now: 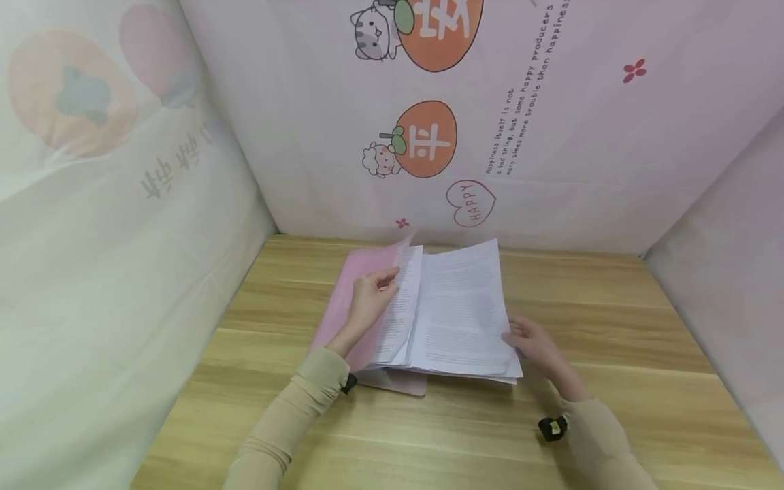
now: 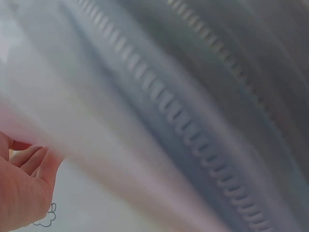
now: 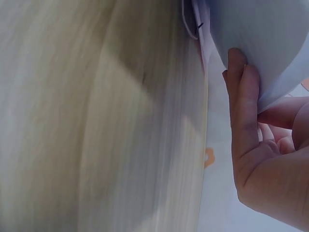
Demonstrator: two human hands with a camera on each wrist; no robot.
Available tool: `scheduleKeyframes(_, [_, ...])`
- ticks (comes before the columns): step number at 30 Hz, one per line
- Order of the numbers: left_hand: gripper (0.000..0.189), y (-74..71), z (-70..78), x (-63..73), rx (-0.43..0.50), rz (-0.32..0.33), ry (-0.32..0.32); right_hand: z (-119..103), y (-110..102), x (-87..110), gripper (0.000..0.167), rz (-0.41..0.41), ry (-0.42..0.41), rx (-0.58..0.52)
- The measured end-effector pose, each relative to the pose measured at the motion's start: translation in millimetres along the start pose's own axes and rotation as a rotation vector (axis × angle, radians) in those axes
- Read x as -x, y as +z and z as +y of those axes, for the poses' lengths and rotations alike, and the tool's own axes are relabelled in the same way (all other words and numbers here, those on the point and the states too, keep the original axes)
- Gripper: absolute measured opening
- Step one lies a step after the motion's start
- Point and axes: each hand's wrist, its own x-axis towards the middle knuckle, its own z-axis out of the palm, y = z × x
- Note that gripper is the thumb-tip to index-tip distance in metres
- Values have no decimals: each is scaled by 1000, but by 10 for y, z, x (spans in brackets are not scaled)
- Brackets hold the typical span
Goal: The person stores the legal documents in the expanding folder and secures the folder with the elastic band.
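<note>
A pink folder (image 1: 355, 279) lies spread on the wooden table with printed sheets (image 1: 462, 306) fanned out to its right. My left hand (image 1: 367, 299) pinches the raised pink cover near its edge, thumb against fingers. In the left wrist view, that hand (image 2: 26, 188) is at the lower left beside blurred translucent layers with a ridged strip (image 2: 164, 99). At the right edge of the sheets, my right hand (image 1: 539, 346) grips the paper. The right wrist view has the thumb and fingers (image 3: 245, 101) on opposite sides of the paper (image 3: 263, 38).
The wooden table (image 1: 257, 401) extends around the folder. Behind it stands a printed cloth backdrop (image 1: 582, 197), with plain cloth sides at left and right. A black wrist device (image 1: 552, 429) sits at the right cuff.
</note>
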Motion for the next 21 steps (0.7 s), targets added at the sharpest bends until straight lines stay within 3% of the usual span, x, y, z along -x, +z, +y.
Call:
scheduleKeyframes(6, [34, 1, -5, -7, 20, -4, 11, 74, -85, 36, 58, -56, -37, -18])
scheduleKeyframes(16, [34, -21, 29, 3, 28, -3, -4, 229, -211, 72, 55, -37, -140, -28])
scheduleKeyframes(21, [33, -36, 46, 3, 27, -1, -8, 194, -194, 80, 57, 2, -48, 9])
